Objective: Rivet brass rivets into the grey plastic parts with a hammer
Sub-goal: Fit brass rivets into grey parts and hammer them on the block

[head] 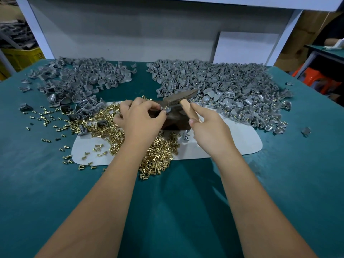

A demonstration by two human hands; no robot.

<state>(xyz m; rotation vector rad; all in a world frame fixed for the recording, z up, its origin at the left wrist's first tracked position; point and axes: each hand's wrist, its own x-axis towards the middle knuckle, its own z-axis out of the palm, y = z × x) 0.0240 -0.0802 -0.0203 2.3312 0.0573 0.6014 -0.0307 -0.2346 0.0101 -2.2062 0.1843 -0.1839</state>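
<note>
My left hand (pixel 141 118) pinches a small grey plastic part (pixel 166 108) on top of a dark metal block (pixel 175 122) at the table's middle. My right hand (pixel 208 125) grips the wooden handle of a hammer (pixel 179 99), whose rusty head hovers just above the part. A heap of brass rivets (pixel 160 153) lies under my left forearm and spreads to the left. A pile of grey parts (pixel 80 81) sits at the back left. A larger pile of grey parts (pixel 232 90), many with brass rivets in them, sits at the back right.
A white mat (pixel 232 144) lies under the block on the green table (pixel 186 211). Loose rivets (pixel 46 120) are scattered at the left. A white board (pixel 245 47) leans on the back wall. A yellow crate (pixel 22 56) stands beyond the left edge.
</note>
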